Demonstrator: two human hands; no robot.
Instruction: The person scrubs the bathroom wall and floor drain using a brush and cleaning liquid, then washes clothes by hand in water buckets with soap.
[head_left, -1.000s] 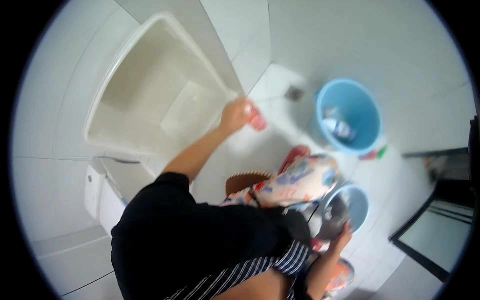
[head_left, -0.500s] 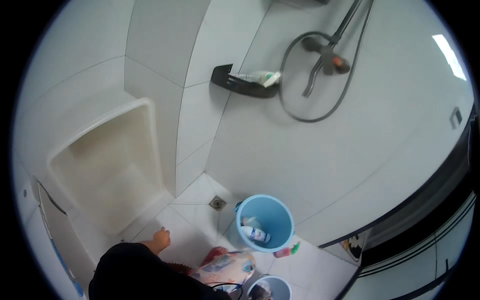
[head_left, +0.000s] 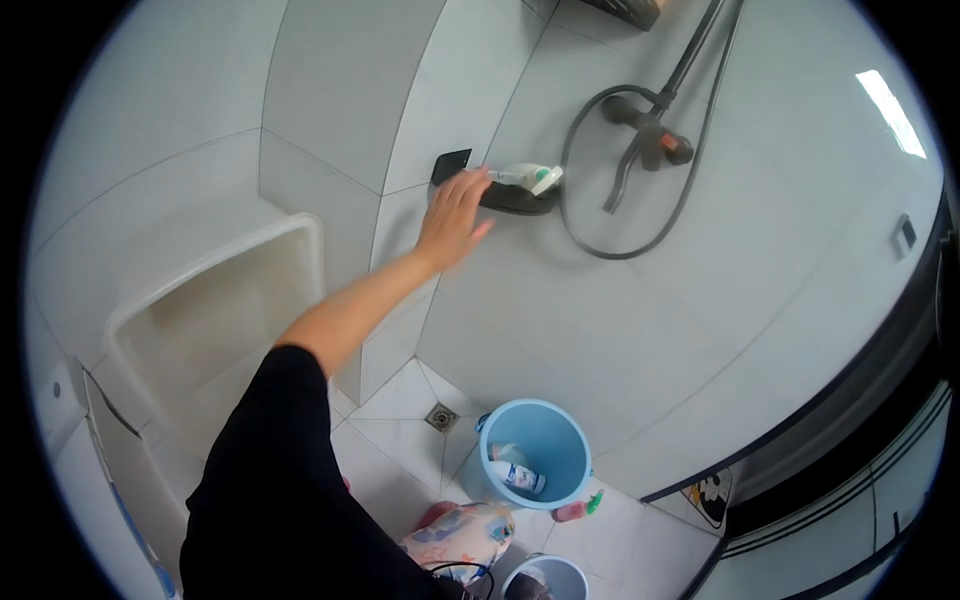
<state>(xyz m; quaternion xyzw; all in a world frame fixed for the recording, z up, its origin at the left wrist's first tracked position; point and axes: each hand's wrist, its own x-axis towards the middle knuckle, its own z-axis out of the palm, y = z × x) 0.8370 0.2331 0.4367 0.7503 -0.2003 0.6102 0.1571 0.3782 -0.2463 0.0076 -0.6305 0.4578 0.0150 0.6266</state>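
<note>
My left hand (head_left: pixel 453 222) is raised at the black corner shelf (head_left: pixel 515 199), its fingers spread and nothing seen in it. Just right of the fingertips, a white bottle with a green mark (head_left: pixel 541 179) lies on that shelf. My right hand is out of view. Below, a large blue bucket (head_left: pixel 572 440) holds a white and blue bottle (head_left: pixel 518 476). A smaller blue bucket (head_left: pixel 575 580) with dark cloth in it is cut off by the bottom edge.
A cream basin (head_left: pixel 222 262) stands at the left. The shower mixer (head_left: pixel 652 140) and its looped hose are on the right wall. Beside the large bucket lies a pink bottle with a green top (head_left: pixel 574 510). A floor drain (head_left: pixel 441 417) is near the corner.
The view has tilted up to the shower wall. My left hand, which held a pink item a second ago, has risen from low down to the shelf. My right hand has left the view.
</note>
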